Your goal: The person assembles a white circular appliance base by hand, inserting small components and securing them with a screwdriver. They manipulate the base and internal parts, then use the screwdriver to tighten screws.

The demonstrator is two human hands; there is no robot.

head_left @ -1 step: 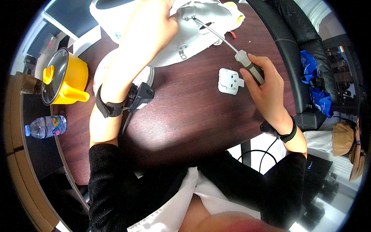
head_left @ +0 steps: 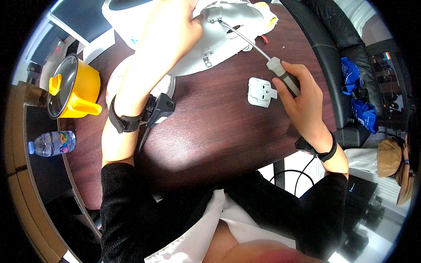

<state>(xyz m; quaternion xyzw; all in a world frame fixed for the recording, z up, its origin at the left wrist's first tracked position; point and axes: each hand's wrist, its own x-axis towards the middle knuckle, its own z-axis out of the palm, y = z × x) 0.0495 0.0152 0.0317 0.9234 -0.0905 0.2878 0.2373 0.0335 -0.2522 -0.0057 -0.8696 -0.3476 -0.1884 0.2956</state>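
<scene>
My right hand [head_left: 302, 98] is closed around the grey and dark handle of a screwdriver [head_left: 285, 72]. Its long metal shaft slants up and left, with the tip at a small bracket inside a silver-white shell [head_left: 188, 63]. Over the shell's left part lies my left hand [head_left: 175, 30], thumb bent against it; its other fingers are mostly hidden past the top edge. Yellow parts and a short red piece show at the shell's right end. Below the screwdriver, a small white plastic piece [head_left: 258, 93] with holes and a side tab rests on the dark wooden table [head_left: 210, 127].
A yellow pot [head_left: 85, 85] with a glass lid stands at the left, above a clear water bottle [head_left: 55, 143] on its side. A round white item [head_left: 115, 81] sits partly under my left forearm. A black sofa [head_left: 324, 48] borders the table's right side.
</scene>
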